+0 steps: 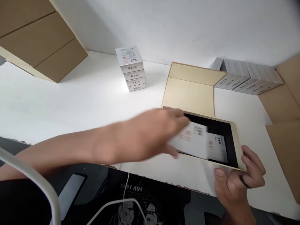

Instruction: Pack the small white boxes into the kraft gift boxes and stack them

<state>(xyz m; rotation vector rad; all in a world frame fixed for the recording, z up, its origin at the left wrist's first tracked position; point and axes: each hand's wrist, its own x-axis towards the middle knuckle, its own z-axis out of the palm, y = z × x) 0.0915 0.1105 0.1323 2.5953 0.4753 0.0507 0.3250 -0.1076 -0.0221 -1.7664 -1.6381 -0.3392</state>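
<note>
My left hand (pixel 157 134) reaches in from the left, closed on the left end of a white packet (pixel 195 137) with orange characters and a black printed block. The packet is over an open cream gift box (pixel 237 147) with a black inside. Under and to the right of it, a second white packet (pixel 217 147) lies in the box's right part. My right hand (pixel 243 178), with a dark ring on one finger, grips the box's lower right corner. The box's folding lid (pixel 189 93) lies open toward the wall. My left hand hides the box's left part.
A stack of several small white boxes (pixel 132 68) stands near the wall. Behind the lid is a row of similar white boxes (pixel 248 76). Brown cartons (pixel 44 40) stand at the far left, with more cardboard (pixel 283 103) at right. A white cable (pixel 117 201) hangs below the table edge.
</note>
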